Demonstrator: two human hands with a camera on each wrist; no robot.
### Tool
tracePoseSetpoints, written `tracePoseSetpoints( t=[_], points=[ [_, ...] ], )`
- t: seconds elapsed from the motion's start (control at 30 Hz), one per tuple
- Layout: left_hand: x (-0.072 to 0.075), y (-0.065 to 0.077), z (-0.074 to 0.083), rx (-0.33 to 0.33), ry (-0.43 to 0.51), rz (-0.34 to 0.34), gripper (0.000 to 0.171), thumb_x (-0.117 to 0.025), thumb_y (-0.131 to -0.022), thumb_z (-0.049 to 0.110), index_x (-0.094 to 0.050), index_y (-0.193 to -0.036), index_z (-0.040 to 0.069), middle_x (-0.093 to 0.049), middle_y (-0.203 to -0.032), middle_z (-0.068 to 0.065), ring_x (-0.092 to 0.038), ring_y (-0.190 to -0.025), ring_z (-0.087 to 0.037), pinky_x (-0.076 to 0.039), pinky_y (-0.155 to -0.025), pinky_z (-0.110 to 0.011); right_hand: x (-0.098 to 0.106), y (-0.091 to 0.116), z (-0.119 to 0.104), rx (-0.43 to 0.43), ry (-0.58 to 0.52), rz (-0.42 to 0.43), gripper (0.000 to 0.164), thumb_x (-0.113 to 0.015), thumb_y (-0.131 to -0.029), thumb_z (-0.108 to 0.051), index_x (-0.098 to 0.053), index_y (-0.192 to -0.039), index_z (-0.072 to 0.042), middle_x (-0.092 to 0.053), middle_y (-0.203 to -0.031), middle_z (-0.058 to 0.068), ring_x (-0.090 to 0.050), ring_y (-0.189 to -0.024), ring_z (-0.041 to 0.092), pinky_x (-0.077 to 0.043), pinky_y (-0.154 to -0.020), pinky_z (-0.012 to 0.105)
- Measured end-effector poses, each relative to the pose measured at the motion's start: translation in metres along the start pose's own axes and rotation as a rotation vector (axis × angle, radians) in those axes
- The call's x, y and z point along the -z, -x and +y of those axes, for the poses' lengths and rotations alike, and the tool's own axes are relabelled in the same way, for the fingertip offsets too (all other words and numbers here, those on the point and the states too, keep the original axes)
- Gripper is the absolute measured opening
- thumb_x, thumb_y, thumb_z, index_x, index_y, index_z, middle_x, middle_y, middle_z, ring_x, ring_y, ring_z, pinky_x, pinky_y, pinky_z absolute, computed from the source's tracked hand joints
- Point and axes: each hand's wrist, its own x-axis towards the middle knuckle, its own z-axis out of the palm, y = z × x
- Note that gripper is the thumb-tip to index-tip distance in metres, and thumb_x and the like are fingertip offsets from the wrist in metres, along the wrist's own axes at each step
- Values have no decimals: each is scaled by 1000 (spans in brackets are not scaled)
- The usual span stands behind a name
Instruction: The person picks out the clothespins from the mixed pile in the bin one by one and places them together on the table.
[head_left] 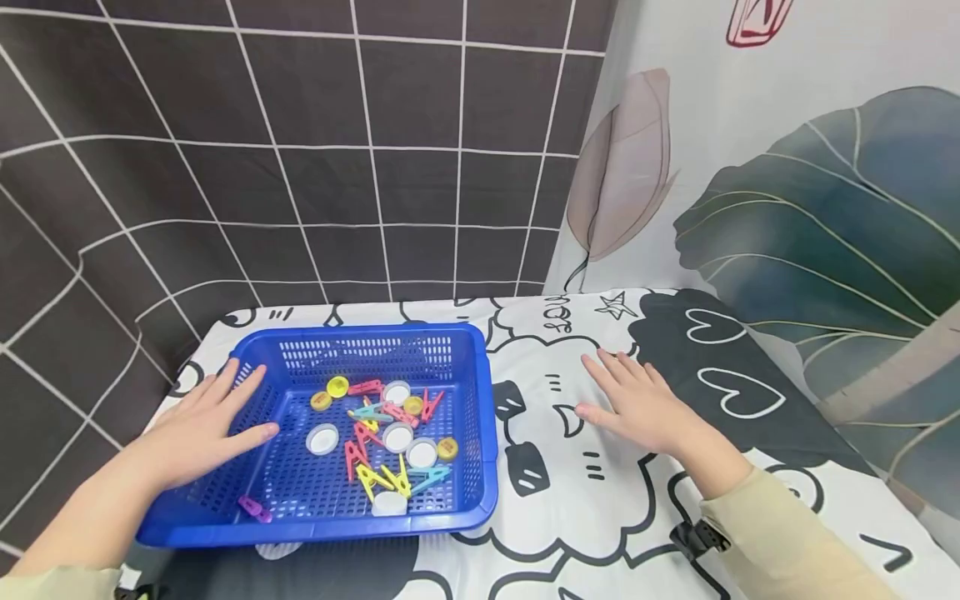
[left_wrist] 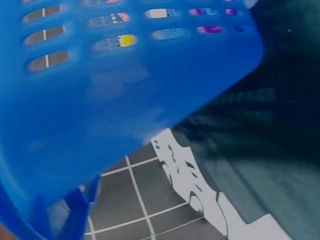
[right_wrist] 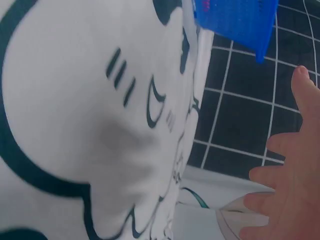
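Observation:
A blue plastic basket (head_left: 322, 531) with perforated walls stands on the cloth-covered table. In it lie several clothespins: pink and red ones (head_left: 363, 439), yellow ones (head_left: 397, 477), teal ones (head_left: 430, 477) and a lone purple clothespin (head_left: 255, 508). White caps (head_left: 322, 439) and smaller yellow caps (head_left: 447, 449) are scattered among them. My left hand (head_left: 198, 429) is spread over the basket's left side; whether it touches the rim I cannot tell. To the basket's right, my right hand (head_left: 637, 404) hovers above the cloth, fingers spread, holding nothing. The basket's side (left_wrist: 115, 90) fills much of the left wrist view.
A white cloth with black cartoon drawings (head_left: 555, 517) covers the table. Behind it hangs a dark curtain with a white grid (head_left: 315, 192). A leaf-patterned curtain (head_left: 810, 217) hangs at the right. Part of a white round thing (head_left: 277, 550) shows under the basket's front edge.

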Motion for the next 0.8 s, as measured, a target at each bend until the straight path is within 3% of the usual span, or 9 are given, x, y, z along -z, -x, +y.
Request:
tracePoseSetpoints(
  t=[0.3, 0.5, 0.8],
  points=[
    [-6, 9, -5, 35, 137, 20, 86, -51, -90, 53, -9, -151, 9, 3, -149, -35, 2, -130, -60, -9, -89, -79, -11, -5, -14, 42, -41, -15, 78, -43, -92, -58, -26, -148, -7, -22, -151, 21, -17, -137, 45, -11, -105, 65],
    [-6, 10, -10, 73, 181, 36, 90, -52, -90, 52, -3, -151, 8, 7, -148, -35, 3, -129, -61, -9, -90, -79, -12, -10, -21, 74, -61, -25, 80, -42, -92, -60, -25, -148, -6, -22, -151, 21, -18, -136, 45, -11, -105, 65],
    [-12, 13, -8, 82, 125, 30, 95, -56, -85, 58, -9, -151, 7, 3, -149, -34, -3, -132, -58, -13, -92, -77, -6, -16, -38, 137, -71, -11, 76, -43, -93, -56, -25, -148, -8, -23, -151, 20, -21, -136, 44, -14, -105, 65]
  ],
)
